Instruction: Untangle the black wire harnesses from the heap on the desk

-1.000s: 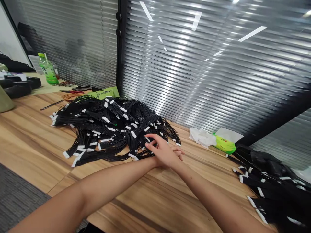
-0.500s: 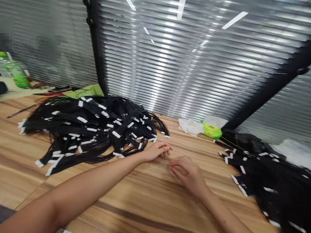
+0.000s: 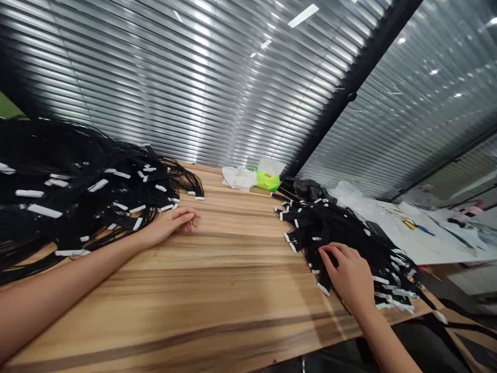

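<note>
My left hand (image 3: 174, 224) lies low over the wooden table beside a large heap of thin black wire bundles with white end pieces (image 3: 97, 171). Its fingers curl loosely, and nothing shows between them. Over the left edge of a second heap of black wire bundles with white ends (image 3: 345, 228), my right hand (image 3: 353, 274) has its thumb and index fingertip together in a pinch. Against the black wires I cannot make out whether anything is in that pinch.
A green tissue pack (image 3: 267, 180) and crumpled white tissue (image 3: 239, 178) lie by the slatted glass wall (image 3: 217, 93). Clear plastic bags (image 3: 351, 194) sit behind the right heap. A white table (image 3: 423, 248) with tools stands farther right. The wooden table's front edge (image 3: 295, 352) shows below.
The view has swung to the right. My right hand has moved right from the middle of the table to the right heap. My left hand stays near the left heap, fingers still curled.
</note>
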Motion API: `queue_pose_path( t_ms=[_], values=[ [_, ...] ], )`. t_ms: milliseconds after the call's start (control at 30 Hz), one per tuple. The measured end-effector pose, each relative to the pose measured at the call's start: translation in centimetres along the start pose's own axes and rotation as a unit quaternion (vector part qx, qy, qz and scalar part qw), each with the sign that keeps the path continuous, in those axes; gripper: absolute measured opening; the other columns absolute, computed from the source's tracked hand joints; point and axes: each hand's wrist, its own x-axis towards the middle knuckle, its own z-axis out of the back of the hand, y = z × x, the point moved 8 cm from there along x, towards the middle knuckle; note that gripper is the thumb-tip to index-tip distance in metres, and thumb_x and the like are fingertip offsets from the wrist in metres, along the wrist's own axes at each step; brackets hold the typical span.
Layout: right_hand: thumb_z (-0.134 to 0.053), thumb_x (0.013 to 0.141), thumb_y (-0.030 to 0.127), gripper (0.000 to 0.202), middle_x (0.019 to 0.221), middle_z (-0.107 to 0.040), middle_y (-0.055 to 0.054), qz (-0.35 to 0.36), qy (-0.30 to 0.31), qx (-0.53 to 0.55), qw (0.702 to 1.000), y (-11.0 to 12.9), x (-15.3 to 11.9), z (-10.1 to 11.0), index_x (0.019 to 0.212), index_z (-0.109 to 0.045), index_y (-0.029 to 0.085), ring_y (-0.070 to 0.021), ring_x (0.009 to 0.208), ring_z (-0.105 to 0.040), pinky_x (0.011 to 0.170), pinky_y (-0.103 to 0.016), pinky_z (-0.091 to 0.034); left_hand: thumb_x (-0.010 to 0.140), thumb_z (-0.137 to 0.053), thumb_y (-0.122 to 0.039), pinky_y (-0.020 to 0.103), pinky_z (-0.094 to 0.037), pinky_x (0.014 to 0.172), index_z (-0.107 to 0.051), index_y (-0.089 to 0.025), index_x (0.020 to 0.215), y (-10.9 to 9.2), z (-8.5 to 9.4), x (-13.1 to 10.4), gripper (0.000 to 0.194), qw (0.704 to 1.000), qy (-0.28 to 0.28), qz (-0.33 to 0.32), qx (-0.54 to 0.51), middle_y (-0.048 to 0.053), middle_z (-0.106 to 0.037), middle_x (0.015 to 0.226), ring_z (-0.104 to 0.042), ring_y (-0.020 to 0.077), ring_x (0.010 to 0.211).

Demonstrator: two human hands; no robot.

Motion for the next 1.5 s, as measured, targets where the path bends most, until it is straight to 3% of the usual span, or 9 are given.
queue_pose_path(
  t_ms=[167,333,500,667,867,1000,1200,1333,1500],
  values=[
    [-0.046,0.089,0.054,0.049,0.098,-0.069,-0.014,0.013,-0.029,-0.162,0.986,0.1,-1.3,-0.9,0.097,-0.070,0.012,-0.0295,0.092,-0.056,0.080,-0.042,-0.034,0.078,-0.065,-0.053,0.022,-0.044,0.069,-0.067,-0.017,0.095,0.0,0.0,0.2,0.040,1.000,-0.001,0.001,0.011,0.002,-0.065,0.080,-0.055,0.0110,0.070],
    [-0.048,0.083,0.047,0.037,0.099,-0.068,-0.014,-0.081,0.011,-0.110,0.991,0.3,0.2,-2.7,0.079,-0.066,0.015,-0.0319,0.103,-0.053,0.086,-0.047,-0.030,0.081,-0.062,-0.050,0.023,-0.046,0.071,-0.066,-0.017,0.097,0.0,-0.2,0.0,0.037,1.000,0.004,-0.005,0.022,0.002,-0.065,0.082,-0.056,0.0113,0.073],
    [-0.040,0.084,0.038,0.033,0.106,-0.067,-0.017,-0.189,-0.040,-0.039,0.980,-0.5,1.5,0.7,0.097,-0.061,0.016,-0.0337,0.112,-0.053,0.089,-0.047,-0.034,0.083,-0.059,-0.049,0.023,-0.046,0.072,-0.065,-0.016,0.096,-0.2,-0.6,-0.2,0.035,0.999,0.017,-0.013,0.041,0.002,-0.064,0.081,-0.056,0.0116,0.073],
    [-0.029,0.089,0.055,0.057,0.084,-0.070,-0.017,-0.303,0.135,-0.039,0.943,-1.0,1.5,1.2,0.125,-0.049,0.014,-0.0355,0.079,-0.066,0.067,-0.041,-0.043,0.084,-0.057,-0.049,0.024,-0.046,0.072,-0.064,-0.016,0.097,-0.4,-1.0,-0.2,0.037,0.998,0.033,-0.027,0.048,0.002,-0.064,0.082,-0.056,0.0115,0.072],
    [-0.044,0.087,0.046,0.043,0.094,-0.072,-0.016,-0.196,0.202,-0.122,0.952,-0.2,1.9,0.6,0.117,-0.062,0.020,-0.0337,0.078,-0.067,0.060,-0.039,-0.046,0.083,-0.055,-0.048,0.024,-0.045,0.072,-0.063,-0.015,0.096,-0.9,-1.6,-0.6,0.036,0.997,0.038,-0.041,0.060,0.002,-0.064,0.081,-0.054,0.0112,0.072],
    [-0.045,0.084,0.021,0.030,0.126,-0.063,-0.016,-0.052,0.019,-0.160,0.986,1.6,3.4,3.7,0.093,-0.072,0.016,-0.0340,0.106,-0.060,0.077,-0.043,-0.046,0.084,-0.052,-0.047,0.026,-0.045,0.073,-0.062,-0.014,0.096,-0.8,-1.8,-0.5,0.037,0.995,0.039,-0.051,0.072,0.003,-0.063,0.081,-0.053,0.0119,0.071],
    [-0.051,0.080,0.048,0.035,0.052,-0.062,-0.006,-0.164,0.048,0.052,0.984,4.5,4.4,5.3,0.076,-0.072,0.021,-0.0216,0.047,-0.052,0.047,-0.032,-0.033,0.079,-0.062,-0.046,0.030,-0.045,0.088,-0.046,-0.021,0.128,-1.9,-0.9,-1.3,0.057,0.988,-0.026,-0.100,0.115,0.008,-0.051,0.132,-0.056,0.0179,0.104],
    [-0.062,0.072,0.058,0.039,0.041,-0.041,0.005,-0.147,0.205,0.353,0.901,12.3,3.7,2.3,0.059,-0.056,0.021,-0.0123,0.039,-0.037,0.042,-0.027,-0.027,0.076,-0.069,-0.046,0.032,-0.041,0.098,-0.035,-0.025,0.141,-4.1,-2.0,-3.2,0.077,0.968,0.010,-0.190,0.164,0.010,-0.040,0.146,-0.050,0.0231,0.121],
    [-0.071,0.070,0.051,0.036,0.045,-0.041,0.008,-0.170,0.306,0.636,0.688,19.3,2.3,-1.4,0.065,-0.051,0.021,-0.0096,0.040,-0.037,0.045,-0.025,-0.035,0.088,-0.051,-0.055,0.026,-0.046,0.066,-0.061,-0.012,0.098,-3.0,-2.9,-3.2,0.045,0.990,0.076,-0.119,-0.010,0.006,-0.067,0.074,-0.059,0.0145,0.065]
  ],
)
